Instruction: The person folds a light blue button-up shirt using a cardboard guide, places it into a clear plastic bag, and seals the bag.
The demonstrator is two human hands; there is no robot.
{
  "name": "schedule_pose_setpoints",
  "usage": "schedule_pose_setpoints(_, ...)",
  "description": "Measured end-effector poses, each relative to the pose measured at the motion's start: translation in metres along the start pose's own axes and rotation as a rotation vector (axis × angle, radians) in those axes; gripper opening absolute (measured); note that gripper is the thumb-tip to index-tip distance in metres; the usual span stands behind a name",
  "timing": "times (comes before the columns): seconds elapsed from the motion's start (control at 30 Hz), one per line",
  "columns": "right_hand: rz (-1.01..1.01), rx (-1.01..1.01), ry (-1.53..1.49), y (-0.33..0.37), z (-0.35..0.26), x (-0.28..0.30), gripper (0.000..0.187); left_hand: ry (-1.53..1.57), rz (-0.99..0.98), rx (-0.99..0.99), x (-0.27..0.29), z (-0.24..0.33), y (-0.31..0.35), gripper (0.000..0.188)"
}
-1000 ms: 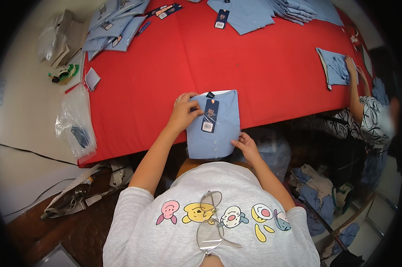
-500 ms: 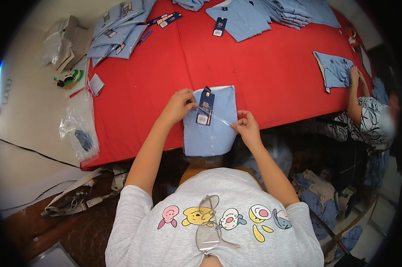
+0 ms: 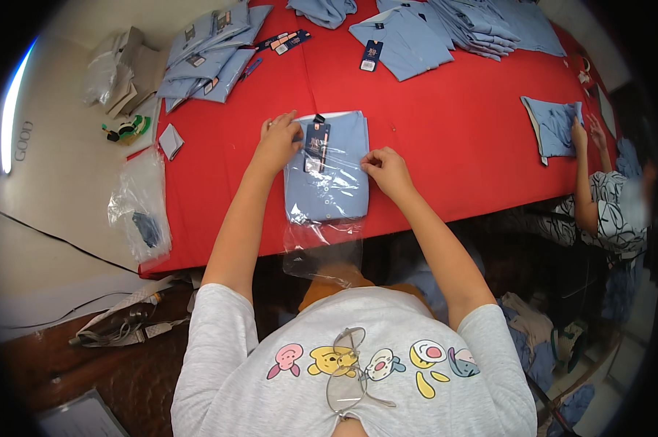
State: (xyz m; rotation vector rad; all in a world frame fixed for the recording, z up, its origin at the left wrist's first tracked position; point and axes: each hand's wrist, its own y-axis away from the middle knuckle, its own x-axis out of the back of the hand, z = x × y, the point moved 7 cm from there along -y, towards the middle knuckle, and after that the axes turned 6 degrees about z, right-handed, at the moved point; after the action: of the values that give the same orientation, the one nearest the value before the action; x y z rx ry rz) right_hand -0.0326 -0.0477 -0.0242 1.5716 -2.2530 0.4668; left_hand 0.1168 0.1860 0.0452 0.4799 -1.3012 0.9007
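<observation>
A folded light-blue shirt [image 3: 341, 175] lies on the table in front of me, with a dark hang tag [image 3: 315, 148] on its upper left. Over it stretches a clear plastic bag [image 3: 321, 251], whose loose end hangs past the table's near edge. My left hand [image 3: 278, 140] is closed at the shirt's upper left side, its fingers curled on the bag's edge. On the other side, the fingertips of my right hand [image 3: 385, 170] pinch the bag's right edge.
The red-covered table [image 3: 256, 193] carries bagged shirts [image 3: 205, 47], loose tags [image 3: 285, 44] and a shirt stack [image 3: 478, 33] along its far side. An empty-looking plastic bag [image 3: 143, 207] hangs at the left edge. At right, a co-worker's hands [image 3: 587, 135] handle another blue shirt [image 3: 551, 125].
The bag has come down over the shirt and tag, and its loose end now hangs off the near edge. Shirt and both hands have shifted farther onto the table. The co-worker's hands have parted.
</observation>
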Motion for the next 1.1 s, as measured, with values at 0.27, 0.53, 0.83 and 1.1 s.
schedule_pose_setpoints(0.27, -0.094, -0.119, -0.044, -0.009, -0.004, 0.001, 0.013, 0.264, 0.040, 0.066, -0.079, 0.033, -0.050, 0.054)
schedule_pose_setpoints(0.53, 0.084, -0.128, 0.075, -0.036, -0.005, 0.012, 0.012, 0.628, -0.087, -0.022, -0.105, 0.073, -0.056, 0.026)
schedule_pose_setpoints(0.83, -0.102, -0.009, 0.344, -0.062, -0.039, 0.004, 0.027, 0.543, -0.048, -0.061, -0.016, 0.002, -0.032, 0.047)
schedule_pose_setpoints(1.1, -0.050, -0.413, 0.207, -0.080, -0.025, -0.036, 0.046, 0.660, -0.214, 0.112, -0.034, -0.048, 0.018, 0.028)
